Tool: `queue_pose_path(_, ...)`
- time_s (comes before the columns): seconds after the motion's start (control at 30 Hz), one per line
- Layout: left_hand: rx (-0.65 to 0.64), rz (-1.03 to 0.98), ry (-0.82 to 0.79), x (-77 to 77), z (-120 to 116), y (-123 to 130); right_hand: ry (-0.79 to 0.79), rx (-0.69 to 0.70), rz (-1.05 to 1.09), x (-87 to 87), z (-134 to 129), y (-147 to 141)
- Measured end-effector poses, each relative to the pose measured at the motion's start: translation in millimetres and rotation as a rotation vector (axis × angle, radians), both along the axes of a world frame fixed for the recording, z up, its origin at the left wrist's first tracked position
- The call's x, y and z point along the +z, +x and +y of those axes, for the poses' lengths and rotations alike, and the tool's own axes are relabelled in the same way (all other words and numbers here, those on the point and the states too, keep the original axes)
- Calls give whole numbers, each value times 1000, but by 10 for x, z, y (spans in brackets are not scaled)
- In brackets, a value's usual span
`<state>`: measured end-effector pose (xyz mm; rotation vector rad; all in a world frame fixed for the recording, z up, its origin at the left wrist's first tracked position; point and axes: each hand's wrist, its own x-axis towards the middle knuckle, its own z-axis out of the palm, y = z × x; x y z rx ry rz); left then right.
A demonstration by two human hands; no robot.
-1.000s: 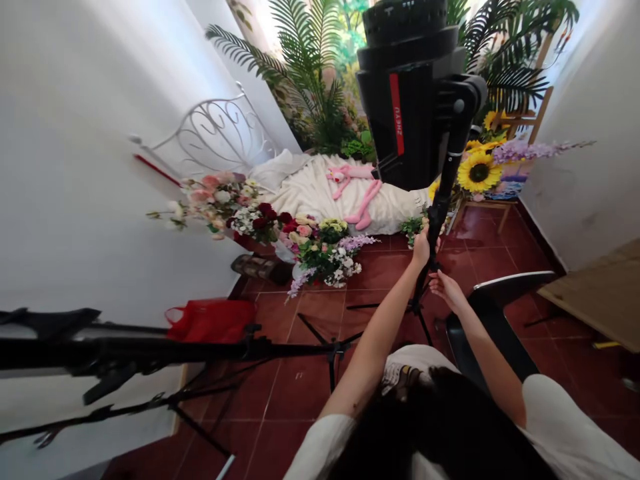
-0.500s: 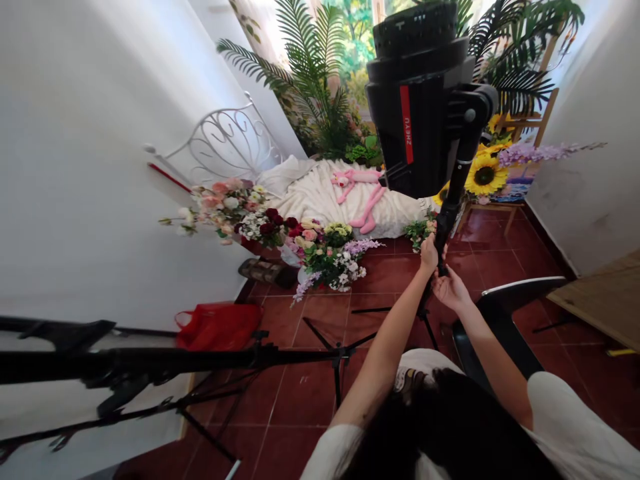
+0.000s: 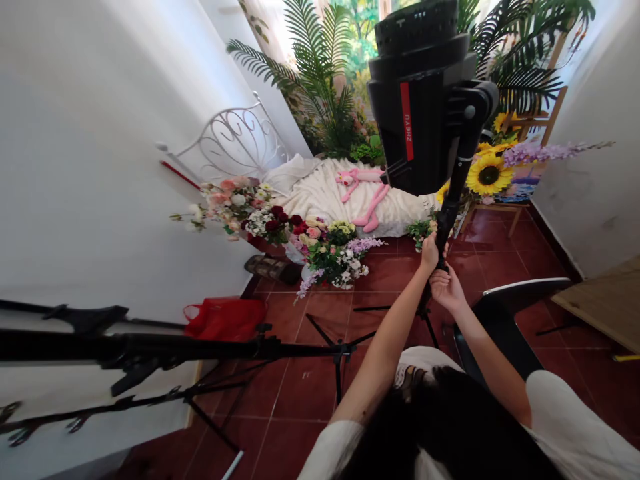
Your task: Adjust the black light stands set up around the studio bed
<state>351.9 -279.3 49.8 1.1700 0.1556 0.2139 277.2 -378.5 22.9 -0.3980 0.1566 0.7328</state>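
A black studio light [image 3: 417,113] with a red stripe is mounted on top of a black light stand [image 3: 449,213]. My left hand [image 3: 429,255] is closed around the stand's pole below the light. Just under it, my right hand [image 3: 447,288] has its fingers curled against the lower part of the pole, near a joint partly hidden by the fingers. The stand's legs spread on the floor beyond my forearms.
A second black stand [image 3: 200,348] crosses from the left. A black chair [image 3: 505,333] stands right. Ahead are flower bunches [image 3: 330,257], a pink plush toy [image 3: 367,193] on a draped bed [image 3: 310,193], and sunflowers [image 3: 489,175]. A red bag [image 3: 227,319] lies left.
My right hand's fingers have curled in closer around the pole. My left hand keeps its grip. The view has shifted slightly, so the background sits a little further right.
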Motion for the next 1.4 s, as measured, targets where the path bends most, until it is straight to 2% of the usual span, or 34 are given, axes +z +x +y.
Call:
queue_pose_path(0.1,-8,14,-11,41,4,-11,173,-61,63,-10,67,10)
queue_pose_path(0.17,-7,40,-9,87,7,-32,331,-41,102,-26,96,16)
queue_pose_path(0.3,-27,62,-3,177,14,-85,690,139,199,-45,108,16)
queue_pose_path(0.37,-38,56,-9,201,14,-103,820,223,249,-35,105,11)
queue_pose_path(0.47,-22,55,-35,205,7,-103,893,283,270,-16,93,7)
queue_pose_path(0.53,-12,69,-56,189,4,-87,857,280,256,-17,78,13)
queue_pose_path(0.6,-12,78,-69,162,3,-64,739,236,206,-34,67,29)
queue_pose_path(0.67,-15,64,-66,128,6,-40,514,182,95,-59,69,51)
queue_pose_path(0.87,-11,35,-52,53,9,-9,-465,41,-390,-93,109,73)
queue_pose_path(0.97,-21,43,-53,51,8,-6,-862,-26,-603,-61,68,64)
queue_pose_path(1.1,-37,51,-67,48,11,-1,-1342,-210,-987,9,-85,49)
queue_pose_path(1.17,-38,38,-60,40,16,0,-1490,-262,-1155,44,-184,46)
queue_pose_path(1.23,-42,15,-45,31,20,1,-1559,-305,-1257,90,-277,61)
queue_pose_path(1.33,-39,6,-29,30,19,5,-1536,-501,-1265,228,-359,149)
queue_pose_path(1.4,-29,22,-24,34,11,9,-1435,-667,-1202,395,-352,253)
